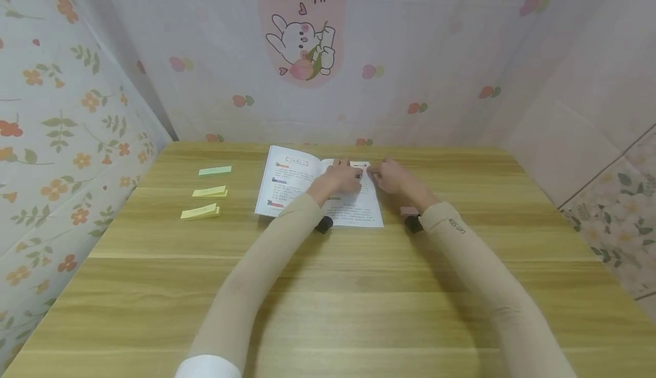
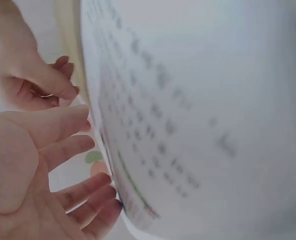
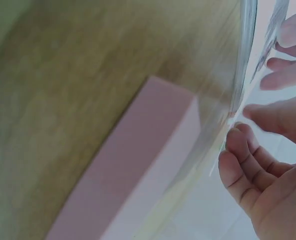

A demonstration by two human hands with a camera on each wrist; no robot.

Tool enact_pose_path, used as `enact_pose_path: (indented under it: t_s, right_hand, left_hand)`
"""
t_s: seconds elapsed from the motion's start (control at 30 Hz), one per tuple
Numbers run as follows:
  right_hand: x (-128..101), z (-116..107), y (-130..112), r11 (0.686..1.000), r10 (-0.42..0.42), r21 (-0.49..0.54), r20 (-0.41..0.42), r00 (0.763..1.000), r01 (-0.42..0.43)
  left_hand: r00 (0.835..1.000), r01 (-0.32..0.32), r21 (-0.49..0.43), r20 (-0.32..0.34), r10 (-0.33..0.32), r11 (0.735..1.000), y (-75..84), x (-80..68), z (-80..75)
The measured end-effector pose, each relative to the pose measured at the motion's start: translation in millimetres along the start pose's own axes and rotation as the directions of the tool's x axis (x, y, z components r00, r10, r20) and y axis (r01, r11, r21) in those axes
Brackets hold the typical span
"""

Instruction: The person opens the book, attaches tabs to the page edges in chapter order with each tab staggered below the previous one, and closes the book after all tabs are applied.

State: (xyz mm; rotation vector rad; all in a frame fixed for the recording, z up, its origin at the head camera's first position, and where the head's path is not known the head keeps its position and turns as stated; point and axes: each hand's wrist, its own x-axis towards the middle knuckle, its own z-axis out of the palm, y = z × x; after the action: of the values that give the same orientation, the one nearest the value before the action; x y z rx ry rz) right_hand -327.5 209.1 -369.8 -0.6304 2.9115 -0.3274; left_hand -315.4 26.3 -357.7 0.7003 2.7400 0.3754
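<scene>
An open book (image 1: 353, 210) with printed pages lies at the table's far middle, its left page bowed upward. My left hand (image 1: 340, 177) rests on the upper part of the right page, fingers spread and nearly straight; the left wrist view shows its fingertips against the page. At the upper right edge of that page is my right hand (image 1: 392, 176), fingers bent, with thumb and index tip close together right at the paper's edge. I cannot tell whether they pinch it. Below the right wrist lies a pink sticky-note pad (image 3: 133, 165), partly hidden by the arm in the head view.
Left of the book, a green sticky-note pad (image 1: 215, 170) and two yellow pads, one nearer (image 1: 200, 212) and one farther (image 1: 210, 192), lie in a column, the yellow top sheets lifted. A patterned curtain (image 1: 410, 53) hangs behind the wooden table (image 1: 359, 309).
</scene>
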Motion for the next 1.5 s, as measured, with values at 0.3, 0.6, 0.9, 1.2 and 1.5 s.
enact_pose_path:
  t_s: [0.3, 0.6, 0.9, 1.2, 1.5]
  right_hand:
    - [-10, -3, -9, 0.994, -0.081, 0.068, -0.072, 0.994, 0.086]
    - [-30, -10, -21, 0.987, -0.134, 0.079, -0.068, 0.989, 0.139]
    - [-52, -4, -28, 0.976, -0.218, -0.012, -0.030, 0.975, 0.218]
    - [-70, 4, -27, 0.975, -0.221, 0.027, 0.088, 0.971, 0.220]
    - [-80, 8, -26, 0.985, -0.171, 0.037, 0.145, 0.974, 0.168]
  left_hand:
    - [0.999, -0.029, -0.076, -0.016, 0.028, 0.997, -5.8, -19.3, -17.0]
    - [0.997, -0.049, -0.028, -0.063, 0.047, 0.998, -12.9, -50.2, -16.4]
    - [0.997, -0.003, 0.079, -0.072, 0.009, 0.997, -28.1, -79.9, -7.0]
    - [0.998, 0.040, 0.103, -0.060, -0.034, 0.994, -43.7, -106.1, -0.2]
    - [0.996, 0.067, 0.104, -0.069, -0.060, 0.992, -57.8, -132.4, 2.6]
